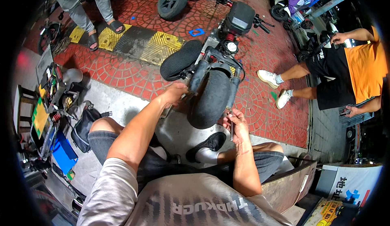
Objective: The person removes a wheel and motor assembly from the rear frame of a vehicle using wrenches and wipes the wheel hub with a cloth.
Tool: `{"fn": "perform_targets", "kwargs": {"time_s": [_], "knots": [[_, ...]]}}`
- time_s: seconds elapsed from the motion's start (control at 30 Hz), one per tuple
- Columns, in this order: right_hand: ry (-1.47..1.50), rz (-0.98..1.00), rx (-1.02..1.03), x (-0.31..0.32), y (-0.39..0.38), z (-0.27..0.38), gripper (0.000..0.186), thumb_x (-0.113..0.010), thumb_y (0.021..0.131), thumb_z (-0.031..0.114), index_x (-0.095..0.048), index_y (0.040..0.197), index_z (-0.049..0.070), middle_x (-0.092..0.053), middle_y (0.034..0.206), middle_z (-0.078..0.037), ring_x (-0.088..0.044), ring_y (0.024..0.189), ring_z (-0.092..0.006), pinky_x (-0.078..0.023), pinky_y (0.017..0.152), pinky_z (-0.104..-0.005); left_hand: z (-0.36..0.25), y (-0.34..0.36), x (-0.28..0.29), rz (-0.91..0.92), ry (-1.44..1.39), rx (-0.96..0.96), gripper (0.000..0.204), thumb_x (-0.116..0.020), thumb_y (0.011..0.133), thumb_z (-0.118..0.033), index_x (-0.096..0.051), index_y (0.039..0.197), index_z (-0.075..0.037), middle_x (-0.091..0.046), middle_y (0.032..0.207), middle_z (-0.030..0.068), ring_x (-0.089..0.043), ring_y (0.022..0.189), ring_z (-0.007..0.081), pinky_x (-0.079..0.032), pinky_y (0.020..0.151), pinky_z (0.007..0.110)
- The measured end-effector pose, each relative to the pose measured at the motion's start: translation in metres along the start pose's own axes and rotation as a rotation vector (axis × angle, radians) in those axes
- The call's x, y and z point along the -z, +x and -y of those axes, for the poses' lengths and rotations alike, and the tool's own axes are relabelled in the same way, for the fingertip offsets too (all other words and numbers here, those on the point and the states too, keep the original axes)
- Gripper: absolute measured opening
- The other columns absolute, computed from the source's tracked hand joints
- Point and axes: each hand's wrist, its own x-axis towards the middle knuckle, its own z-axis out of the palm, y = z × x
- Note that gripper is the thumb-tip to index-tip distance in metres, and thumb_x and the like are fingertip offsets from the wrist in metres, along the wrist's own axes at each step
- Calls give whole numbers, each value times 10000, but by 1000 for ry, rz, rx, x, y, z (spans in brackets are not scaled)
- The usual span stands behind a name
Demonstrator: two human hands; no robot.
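Observation:
In front of my knees a small scooter is set with its thick black tyre (208,104) toward me, between two dark fork legs. My left hand (175,94) is closed at the lower end of the left fork leg, beside the wheel; what its fingers hold is hidden. My right hand (239,122) is closed on a slim metal tool (232,131), wrench-like, at the wheel's right side near the axle end. Behind the wheel are a round gauge (231,47) and a dark box (239,18). A black padded seat (180,60) lies left of the fork.
A cluttered tool stand (61,92) and a black bag (86,128) are at left. A person in sandals (93,41) stands beyond a yellow-black ramp (134,43). Another person in orange (363,69) is at right. A worn box (290,183) sits by my right knee.

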Motion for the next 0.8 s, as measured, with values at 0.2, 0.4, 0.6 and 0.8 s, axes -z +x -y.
{"fn": "perform_targets", "kwargs": {"time_s": [0.2, 0.4, 0.6, 0.8], "knots": [[-423, 10, -169, 43, 47, -29, 212, -729, 942, 129, -589, 1085, 60, -655, 787, -60, -627, 624, -161, -491, 488, -307, -1, 1, 0, -38, 77, -21, 206, -584, 1030, -282, -657, 905, -136, -465, 619, -42, -387, 439, 84, -271, 383, 275], [-52, -127, -168, 24, 75, -1, 186, -529, 970, 172, -655, 1062, 70, -695, 856, -65, -597, 604, -159, -537, 551, -320, 5, 8, 0, -35, -1, 15, 223, -569, 1041, -288, -657, 912, -128, -460, 606, -30, -359, 415, 85, -251, 372, 275], [87, 109, 159, 28, 56, 28, 405, -518, 1063, 462, -580, 888, 102, -675, 741, -77, -627, 624, -170, -500, 549, -277, 5, 4, 3, 33, -74, 45, 243, -503, 1067, -193, -717, 1036, -83, -665, 801, 34, -504, 459, 88, -302, 354, 220], [-90, -93, -128, 29, 48, 7, 480, -514, 1053, 550, -606, 982, 84, -719, 927, -116, -706, 733, -215, -531, 551, -300, -7, -3, -6, -8, -31, 45, 265, -490, 1069, -206, -710, 1016, -67, -661, 784, 45, -497, 441, 91, -315, 351, 229]]}}
